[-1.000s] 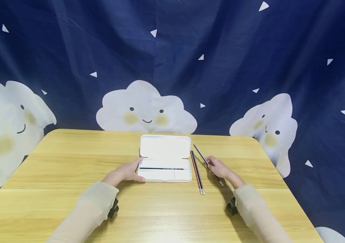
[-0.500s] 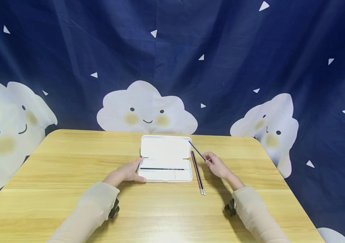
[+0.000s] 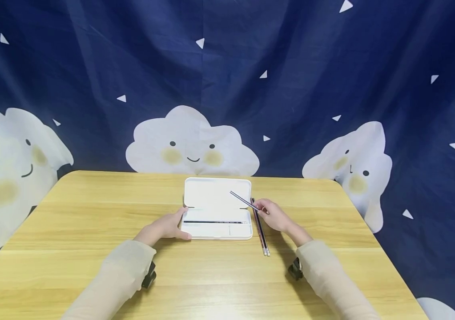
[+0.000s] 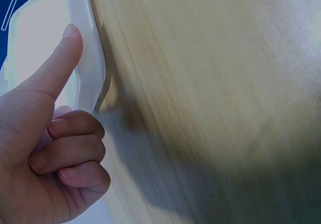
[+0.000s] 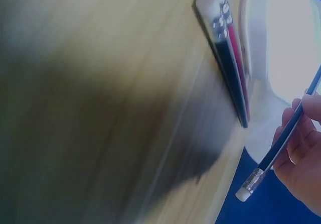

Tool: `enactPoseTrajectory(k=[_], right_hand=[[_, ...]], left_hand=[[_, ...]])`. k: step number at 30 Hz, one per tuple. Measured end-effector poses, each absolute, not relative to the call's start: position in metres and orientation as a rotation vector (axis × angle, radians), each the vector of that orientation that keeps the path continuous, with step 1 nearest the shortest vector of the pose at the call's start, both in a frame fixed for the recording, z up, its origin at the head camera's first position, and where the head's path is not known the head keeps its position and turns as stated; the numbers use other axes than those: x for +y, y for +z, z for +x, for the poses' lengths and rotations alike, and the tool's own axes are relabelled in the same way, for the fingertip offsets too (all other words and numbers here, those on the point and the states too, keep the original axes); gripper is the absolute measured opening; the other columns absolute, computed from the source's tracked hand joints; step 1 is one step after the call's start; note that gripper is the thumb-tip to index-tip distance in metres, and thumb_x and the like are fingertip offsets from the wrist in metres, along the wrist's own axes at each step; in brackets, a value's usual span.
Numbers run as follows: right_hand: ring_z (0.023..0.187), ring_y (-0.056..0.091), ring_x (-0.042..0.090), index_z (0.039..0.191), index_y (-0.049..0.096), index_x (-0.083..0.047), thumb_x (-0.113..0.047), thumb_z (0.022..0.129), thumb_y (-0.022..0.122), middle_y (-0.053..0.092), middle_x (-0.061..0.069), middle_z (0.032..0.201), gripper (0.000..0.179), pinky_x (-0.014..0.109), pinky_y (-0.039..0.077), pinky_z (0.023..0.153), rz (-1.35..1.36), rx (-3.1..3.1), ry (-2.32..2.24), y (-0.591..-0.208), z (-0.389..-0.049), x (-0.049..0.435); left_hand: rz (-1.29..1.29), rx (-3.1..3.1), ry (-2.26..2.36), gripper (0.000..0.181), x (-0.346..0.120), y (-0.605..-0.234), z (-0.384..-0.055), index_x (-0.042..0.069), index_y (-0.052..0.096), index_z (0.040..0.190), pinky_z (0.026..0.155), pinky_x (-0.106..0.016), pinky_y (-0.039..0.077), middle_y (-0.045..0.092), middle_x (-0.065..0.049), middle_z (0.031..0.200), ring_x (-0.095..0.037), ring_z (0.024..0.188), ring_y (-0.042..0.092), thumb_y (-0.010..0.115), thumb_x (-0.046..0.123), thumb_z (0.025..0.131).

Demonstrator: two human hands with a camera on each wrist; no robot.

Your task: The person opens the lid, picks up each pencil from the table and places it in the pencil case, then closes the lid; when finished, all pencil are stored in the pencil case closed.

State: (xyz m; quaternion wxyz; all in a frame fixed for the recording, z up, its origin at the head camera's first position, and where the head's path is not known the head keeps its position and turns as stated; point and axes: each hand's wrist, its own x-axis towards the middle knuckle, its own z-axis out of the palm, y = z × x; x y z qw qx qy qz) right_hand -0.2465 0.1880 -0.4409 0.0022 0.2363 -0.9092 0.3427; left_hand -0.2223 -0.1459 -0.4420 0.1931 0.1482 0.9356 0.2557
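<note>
A white pencil case (image 3: 211,231) lies with its lid folded back, one dark pencil (image 3: 213,222) lengthwise inside its tray. My left hand (image 3: 170,226) grips the case's left end; in the left wrist view its thumb (image 4: 62,58) lies along the rim and the other visible fingers are curled below. My right hand (image 3: 273,215) pinches a dark pencil (image 3: 244,199) between thumb and fingers. That pencil slants up to the left, over the right part of the lid in the head view. Its white eraser end (image 5: 244,193) shows beyond the fingers in the right wrist view.
Two pencils, one dark (image 5: 230,73) and one red (image 5: 235,40), lie side by side on the wooden table (image 3: 211,284), just right of the case. Behind the table hangs a dark blue curtain (image 3: 227,80) with clouds and triangles.
My right hand has moved left with its pencil, raising it from beside the loose pencils so that its far end now overlaps the open lid. The left hand keeps its place.
</note>
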Motion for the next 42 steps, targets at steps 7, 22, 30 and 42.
enactPoseTrajectory(k=[7, 22, 30, 42], right_hand=[[0.085, 0.053, 0.02, 0.1, 0.059, 0.002, 0.008, 0.084, 0.051, 0.058, 0.01, 0.091, 0.018, 0.035, 0.047, 0.077, 0.903, -2.892, 0.943, -0.441, -0.248, 0.17], [0.086, 0.058, 0.021, 0.098, 0.066, 0.001, 0.009, 0.083, 0.054, 0.062, 0.008, 0.088, 0.021, 0.029, 0.048, 0.081, 1.131, -2.875, 0.79, -0.44, -0.254, 0.128], [0.084, 0.058, 0.022, 0.099, 0.065, 0.002, 0.008, 0.084, 0.055, 0.062, 0.01, 0.088, 0.019, 0.025, 0.048, 0.077, 1.137, -2.882, 0.849, -0.446, -0.254, 0.116], [0.084, 0.058, 0.02, 0.097, 0.065, 0.0, 0.007, 0.084, 0.056, 0.062, 0.008, 0.087, 0.017, 0.026, 0.048, 0.076, 1.188, -2.909, 0.804, -0.454, -0.26, 0.104]], left_hand=[[0.385, 2.618, 0.712, 0.096, -0.145, -0.442, -0.222, 0.002, 0.021, 0.142, 0.098, -0.051, 0.034, 0.04, -0.032, 0.133, -0.043, 0.12, 0.041, 0.074, 0.039, 0.073], [0.395, 2.635, 0.687, 0.096, -0.147, -0.439, -0.221, 0.0, 0.021, 0.142, 0.097, -0.052, 0.034, 0.041, -0.033, 0.131, -0.044, 0.119, 0.042, 0.075, 0.039, 0.073], [0.412, 2.642, 0.702, 0.094, -0.148, -0.441, -0.221, 0.0, 0.023, 0.141, 0.097, -0.051, 0.035, 0.043, -0.034, 0.128, -0.044, 0.117, 0.044, 0.075, 0.038, 0.072], [0.426, 2.649, 0.694, 0.093, -0.146, -0.443, -0.223, 0.001, 0.025, 0.14, 0.095, -0.05, 0.037, 0.045, -0.032, 0.127, -0.042, 0.115, 0.046, 0.076, 0.038, 0.072]])
